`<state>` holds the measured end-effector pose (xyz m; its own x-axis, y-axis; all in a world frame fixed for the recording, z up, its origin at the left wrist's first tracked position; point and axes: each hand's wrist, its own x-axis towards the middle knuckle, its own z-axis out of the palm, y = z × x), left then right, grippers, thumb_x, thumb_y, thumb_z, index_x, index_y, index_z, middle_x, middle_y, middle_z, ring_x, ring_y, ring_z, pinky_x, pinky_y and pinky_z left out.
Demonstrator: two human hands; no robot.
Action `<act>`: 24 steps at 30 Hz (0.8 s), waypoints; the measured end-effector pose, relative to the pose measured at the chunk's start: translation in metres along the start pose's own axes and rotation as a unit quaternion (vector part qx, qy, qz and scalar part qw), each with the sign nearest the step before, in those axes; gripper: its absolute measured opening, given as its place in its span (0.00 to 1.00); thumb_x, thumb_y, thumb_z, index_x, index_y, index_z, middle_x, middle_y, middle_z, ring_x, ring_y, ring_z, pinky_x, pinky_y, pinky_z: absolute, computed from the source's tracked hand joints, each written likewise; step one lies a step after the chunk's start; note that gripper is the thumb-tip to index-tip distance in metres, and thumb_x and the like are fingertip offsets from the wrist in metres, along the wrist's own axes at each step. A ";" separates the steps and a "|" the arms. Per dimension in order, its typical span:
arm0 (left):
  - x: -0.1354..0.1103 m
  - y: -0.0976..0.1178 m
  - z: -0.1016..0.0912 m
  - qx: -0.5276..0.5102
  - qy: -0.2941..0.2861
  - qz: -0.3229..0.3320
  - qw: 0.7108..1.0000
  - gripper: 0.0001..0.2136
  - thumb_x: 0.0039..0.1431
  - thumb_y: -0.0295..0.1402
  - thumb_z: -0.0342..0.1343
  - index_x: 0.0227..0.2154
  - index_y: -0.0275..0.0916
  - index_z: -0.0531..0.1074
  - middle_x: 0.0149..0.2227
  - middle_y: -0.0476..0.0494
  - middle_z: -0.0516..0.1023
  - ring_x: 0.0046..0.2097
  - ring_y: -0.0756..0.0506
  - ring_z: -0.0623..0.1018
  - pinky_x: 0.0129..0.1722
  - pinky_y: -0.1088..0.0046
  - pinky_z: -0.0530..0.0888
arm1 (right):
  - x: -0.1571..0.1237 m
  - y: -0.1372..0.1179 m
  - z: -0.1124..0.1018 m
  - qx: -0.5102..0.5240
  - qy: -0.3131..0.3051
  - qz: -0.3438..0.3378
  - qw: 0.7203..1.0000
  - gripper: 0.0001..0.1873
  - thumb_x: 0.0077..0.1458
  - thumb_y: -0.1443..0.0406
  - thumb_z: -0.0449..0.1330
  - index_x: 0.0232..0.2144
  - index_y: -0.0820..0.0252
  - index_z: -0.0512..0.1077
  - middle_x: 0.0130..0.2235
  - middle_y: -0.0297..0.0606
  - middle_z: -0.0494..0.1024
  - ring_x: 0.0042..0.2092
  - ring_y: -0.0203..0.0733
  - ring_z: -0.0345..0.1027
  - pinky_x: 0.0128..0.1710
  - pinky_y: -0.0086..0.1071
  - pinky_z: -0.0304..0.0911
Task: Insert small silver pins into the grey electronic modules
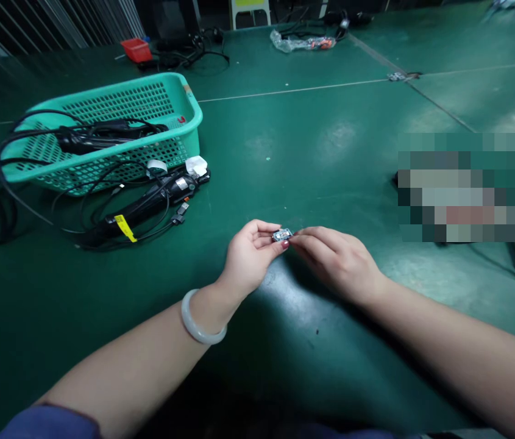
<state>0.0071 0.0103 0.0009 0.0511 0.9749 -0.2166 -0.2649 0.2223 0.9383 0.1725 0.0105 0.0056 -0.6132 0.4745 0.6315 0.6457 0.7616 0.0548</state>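
Observation:
Between my hands, just above the green table, is a small circuit board [281, 235] with a pale, shiny top. My left hand [252, 253] pinches it at its left and near edges with thumb and fingers. From the other side, the fingertips of my right hand [340, 259] are pressed together at the board's right end. Whether they grip the board itself or some tiny part on it is hidden. A pale bangle [201, 318] circles my left wrist.
A turquoise mesh basket [136, 153] holding a black corded tool [97, 137] stands at the left. Beside it lies another black corded tool [147, 204] with a yellow tag and cables. Cables and a red tray [136, 50] are at the back. A blurred-out patch [465, 189] covers something at the right.

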 end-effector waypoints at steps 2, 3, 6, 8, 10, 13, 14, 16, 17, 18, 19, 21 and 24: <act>0.000 0.000 -0.001 -0.006 -0.001 -0.001 1.000 0.14 0.41 0.24 0.66 0.32 0.34 0.70 0.31 0.47 0.79 0.37 0.51 0.78 0.46 0.67 0.74 | 0.000 0.000 0.000 0.006 0.007 0.001 1.000 0.07 0.58 0.72 0.55 0.37 0.67 0.73 0.35 0.43 0.78 0.34 0.38 0.72 0.35 0.29 0.70; 0.000 0.000 -0.001 -0.010 -0.003 -0.002 1.000 0.13 0.41 0.24 0.66 0.32 0.34 0.70 0.31 0.47 0.79 0.37 0.51 0.78 0.46 0.67 0.74 | 0.000 0.000 0.000 0.011 0.011 0.003 1.000 0.07 0.58 0.72 0.55 0.37 0.66 0.73 0.35 0.43 0.78 0.34 0.38 0.73 0.35 0.29 0.70; 0.000 0.000 -0.002 -0.018 -0.017 -0.003 1.000 0.14 0.41 0.24 0.66 0.33 0.34 0.70 0.32 0.47 0.79 0.37 0.51 0.78 0.46 0.68 0.74 | -0.001 0.000 0.001 0.039 0.027 0.018 0.999 0.07 0.58 0.71 0.55 0.38 0.63 0.72 0.36 0.41 0.79 0.36 0.38 0.73 0.37 0.29 0.70; 0.000 0.001 -0.002 -0.021 -0.027 -0.002 0.999 0.14 0.41 0.24 0.66 0.33 0.34 0.71 0.32 0.47 0.79 0.37 0.51 0.78 0.45 0.68 0.74 | -0.001 0.000 0.002 0.061 0.045 0.045 0.996 0.06 0.57 0.71 0.57 0.37 0.60 0.72 0.36 0.38 0.79 0.36 0.36 0.74 0.37 0.27 0.70; 0.000 0.000 -0.002 -0.023 -0.033 0.001 0.999 0.14 0.41 0.24 0.66 0.33 0.34 0.71 0.32 0.47 0.78 0.37 0.51 0.78 0.45 0.68 0.73 | 0.000 -0.001 0.003 0.081 0.061 0.086 0.991 0.04 0.56 0.70 0.58 0.35 0.58 0.72 0.34 0.36 0.79 0.35 0.34 0.74 0.36 0.26 0.70; 0.000 -0.001 -0.003 -0.023 -0.041 0.005 0.999 0.14 0.41 0.24 0.66 0.33 0.34 0.71 0.32 0.47 0.78 0.37 0.50 0.78 0.46 0.67 0.73 | 0.003 -0.002 0.003 0.113 0.065 0.144 0.981 0.02 0.56 0.68 0.60 0.31 0.57 0.72 0.32 0.34 0.79 0.33 0.34 0.74 0.34 0.26 0.69; 0.000 -0.001 -0.003 -0.022 -0.043 0.006 0.999 0.14 0.42 0.25 0.66 0.33 0.34 0.71 0.32 0.47 0.78 0.37 0.50 0.78 0.46 0.67 0.73 | 0.003 -0.002 0.003 0.120 0.062 0.158 0.978 0.02 0.56 0.67 0.60 0.31 0.56 0.71 0.31 0.33 0.79 0.32 0.35 0.74 0.33 0.27 0.69; 0.000 -0.002 -0.003 -0.020 -0.046 0.009 0.999 0.14 0.42 0.25 0.66 0.34 0.34 0.71 0.33 0.46 0.78 0.38 0.50 0.78 0.46 0.67 0.73 | 0.004 -0.001 0.003 0.129 0.055 0.176 0.974 0.03 0.56 0.65 0.60 0.30 0.55 0.72 0.30 0.33 0.79 0.32 0.36 0.74 0.32 0.29 0.69; 0.000 -0.002 -0.004 -0.020 -0.048 0.011 0.999 0.14 0.42 0.25 0.66 0.34 0.34 0.71 0.33 0.46 0.78 0.38 0.50 0.78 0.46 0.67 0.73 | 0.003 -0.001 0.003 0.130 0.052 0.181 0.973 0.03 0.56 0.64 0.59 0.30 0.55 0.72 0.30 0.33 0.80 0.32 0.37 0.74 0.32 0.30 0.69; 0.000 -0.003 -0.004 -0.022 -0.050 0.013 0.998 0.14 0.43 0.26 0.66 0.34 0.35 0.71 0.33 0.46 0.78 0.38 0.50 0.78 0.47 0.67 0.73 | 0.003 -0.001 0.003 0.133 0.050 0.182 0.973 0.04 0.57 0.64 0.59 0.30 0.54 0.72 0.30 0.33 0.80 0.32 0.38 0.74 0.32 0.30 0.69; 0.000 -0.003 -0.004 -0.025 -0.052 0.014 0.998 0.13 0.43 0.26 0.65 0.35 0.35 0.71 0.33 0.46 0.78 0.38 0.50 0.78 0.47 0.67 0.73 | 0.003 -0.001 0.003 0.135 0.049 0.181 0.973 0.04 0.57 0.63 0.59 0.30 0.54 0.72 0.30 0.34 0.80 0.32 0.38 0.75 0.32 0.31 0.69; 0.000 -0.003 -0.005 -0.035 -0.053 0.015 0.998 0.13 0.44 0.26 0.65 0.35 0.35 0.72 0.33 0.46 0.79 0.38 0.50 0.78 0.47 0.67 0.72 | 0.003 -0.001 0.002 0.141 0.050 0.177 0.973 0.04 0.57 0.63 0.59 0.30 0.54 0.73 0.31 0.33 0.80 0.32 0.38 0.75 0.33 0.31 0.69; 0.001 -0.003 -0.005 -0.057 -0.053 0.013 0.997 0.12 0.45 0.26 0.65 0.35 0.35 0.73 0.33 0.47 0.79 0.38 0.51 0.78 0.48 0.68 0.72 | 0.003 -0.002 0.001 0.145 0.051 0.177 0.972 0.03 0.56 0.63 0.60 0.31 0.54 0.73 0.31 0.33 0.81 0.33 0.37 0.75 0.34 0.30 0.70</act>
<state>0.0036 0.0109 -0.0032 0.1423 0.9772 -0.1574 -0.3743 0.2003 0.9054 0.1689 0.0110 0.0061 -0.3178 0.6954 0.6445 0.6438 0.6573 -0.3918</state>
